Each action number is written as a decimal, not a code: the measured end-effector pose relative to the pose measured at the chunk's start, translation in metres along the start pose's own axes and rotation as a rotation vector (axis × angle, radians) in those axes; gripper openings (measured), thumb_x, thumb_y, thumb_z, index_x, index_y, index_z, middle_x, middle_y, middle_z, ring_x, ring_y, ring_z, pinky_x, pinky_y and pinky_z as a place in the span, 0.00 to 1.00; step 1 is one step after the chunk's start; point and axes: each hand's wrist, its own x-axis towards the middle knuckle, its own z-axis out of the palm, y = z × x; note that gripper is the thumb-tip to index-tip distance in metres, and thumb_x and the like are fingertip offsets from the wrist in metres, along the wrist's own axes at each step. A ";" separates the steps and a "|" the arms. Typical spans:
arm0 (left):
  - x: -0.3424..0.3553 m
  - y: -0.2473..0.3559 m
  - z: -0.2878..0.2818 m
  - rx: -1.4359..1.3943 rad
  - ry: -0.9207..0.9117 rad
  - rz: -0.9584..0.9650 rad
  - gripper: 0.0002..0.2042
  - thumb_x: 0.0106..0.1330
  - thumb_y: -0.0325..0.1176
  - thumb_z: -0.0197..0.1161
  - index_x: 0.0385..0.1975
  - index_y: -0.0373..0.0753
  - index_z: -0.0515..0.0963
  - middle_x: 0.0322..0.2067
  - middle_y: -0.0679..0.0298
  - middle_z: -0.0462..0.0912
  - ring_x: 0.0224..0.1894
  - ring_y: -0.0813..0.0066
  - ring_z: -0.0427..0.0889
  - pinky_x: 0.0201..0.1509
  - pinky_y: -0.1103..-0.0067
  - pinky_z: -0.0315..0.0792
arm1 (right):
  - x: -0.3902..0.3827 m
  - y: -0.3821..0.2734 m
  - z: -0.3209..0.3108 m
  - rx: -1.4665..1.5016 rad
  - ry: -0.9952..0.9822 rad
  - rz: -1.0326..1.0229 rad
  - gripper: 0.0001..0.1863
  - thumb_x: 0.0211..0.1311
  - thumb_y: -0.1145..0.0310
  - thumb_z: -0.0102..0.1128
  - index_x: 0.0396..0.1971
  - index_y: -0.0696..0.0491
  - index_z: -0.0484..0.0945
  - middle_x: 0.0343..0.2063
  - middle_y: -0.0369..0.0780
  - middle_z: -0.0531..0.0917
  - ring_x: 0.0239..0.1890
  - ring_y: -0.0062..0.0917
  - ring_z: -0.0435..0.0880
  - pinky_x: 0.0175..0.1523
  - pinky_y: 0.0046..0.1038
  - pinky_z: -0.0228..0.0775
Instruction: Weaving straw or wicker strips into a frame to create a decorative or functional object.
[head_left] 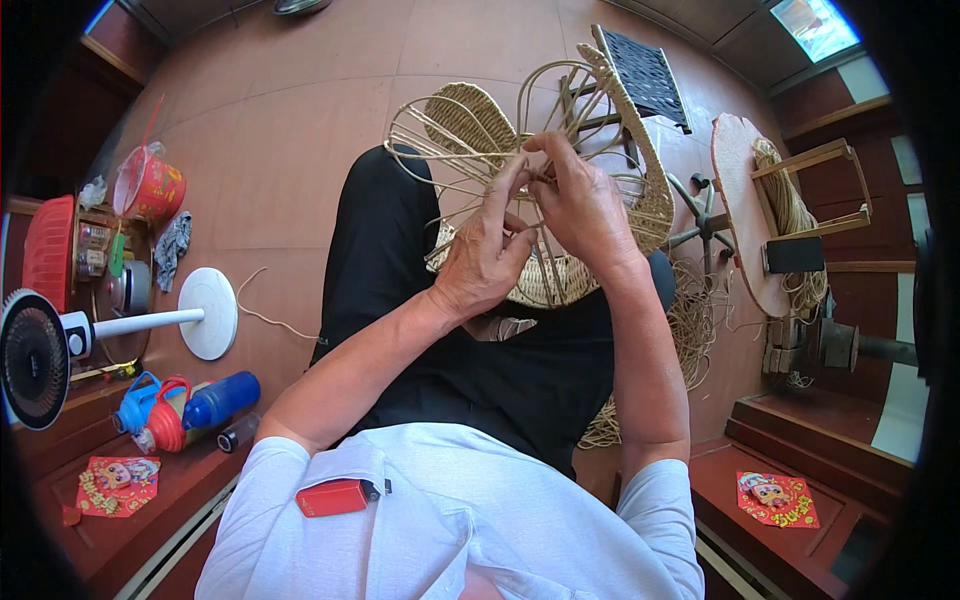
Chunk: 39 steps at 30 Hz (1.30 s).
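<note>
A half-woven basket (650,200) of tan cord, with a solid braided rim and base and loops of loose bare ribs at the top and middle, rests on my lap over black trousers (365,230). My left hand (485,255) is closed at the basket's middle, thumb and fingers on the thin tan ribs. My right hand (580,205) sits just right of it, higher, its fingers curled and pinched on the same strands where they cross. The exact strand between the fingertips is partly hidden by my fingers.
A white fan (150,322), colourful bottles (220,400) and a red bucket (160,190) are on the left. On the right stand a round board (740,220) with cord coils and a wooden frame, a wheeled stool base (700,225) and tangled cord (690,310). A dark woven-seat stool (640,80) is behind.
</note>
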 end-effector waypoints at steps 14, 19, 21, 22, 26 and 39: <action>-0.022 -0.007 -0.015 0.371 0.112 -0.085 0.11 0.84 0.35 0.59 0.54 0.36 0.82 0.33 0.48 0.89 0.38 0.45 0.91 0.41 0.59 0.81 | -0.002 0.021 0.012 0.161 0.112 -0.205 0.09 0.71 0.73 0.66 0.48 0.54 0.81 0.36 0.49 0.90 0.43 0.47 0.92 0.45 0.47 0.83; -0.016 -0.005 -0.026 0.569 0.064 -0.009 0.07 0.82 0.33 0.58 0.46 0.39 0.81 0.32 0.51 0.91 0.36 0.42 0.91 0.40 0.56 0.84 | -0.002 0.026 0.019 0.066 0.189 -0.256 0.08 0.72 0.73 0.66 0.48 0.52 0.83 0.39 0.47 0.88 0.41 0.48 0.91 0.45 0.47 0.83; -0.014 -0.010 -0.026 0.826 -0.093 -0.020 0.04 0.78 0.30 0.60 0.42 0.39 0.80 0.28 0.50 0.89 0.33 0.45 0.92 0.36 0.56 0.84 | -0.003 0.027 0.019 0.042 0.186 -0.253 0.08 0.72 0.73 0.66 0.48 0.52 0.84 0.40 0.47 0.87 0.40 0.49 0.91 0.46 0.47 0.83; -0.014 -0.011 -0.025 0.827 -0.092 -0.015 0.04 0.78 0.30 0.60 0.42 0.39 0.80 0.28 0.50 0.89 0.33 0.45 0.92 0.36 0.56 0.84 | -0.003 0.028 0.020 0.046 0.181 -0.255 0.09 0.72 0.73 0.66 0.49 0.52 0.84 0.41 0.47 0.87 0.41 0.49 0.91 0.46 0.47 0.84; -0.013 -0.013 -0.016 1.024 -0.116 0.076 0.04 0.77 0.30 0.61 0.42 0.40 0.81 0.25 0.50 0.87 0.30 0.46 0.91 0.33 0.56 0.82 | -0.005 0.027 0.018 0.054 0.152 -0.244 0.09 0.72 0.73 0.66 0.50 0.51 0.84 0.42 0.47 0.87 0.42 0.49 0.91 0.46 0.47 0.84; -0.085 0.096 -0.180 0.500 0.040 -0.227 0.10 0.79 0.33 0.70 0.38 0.32 0.88 0.27 0.64 0.81 0.30 0.79 0.80 0.36 0.75 0.74 | -0.007 0.029 0.027 0.096 0.307 -0.255 0.09 0.70 0.65 0.73 0.45 0.51 0.84 0.41 0.45 0.88 0.45 0.47 0.90 0.49 0.46 0.83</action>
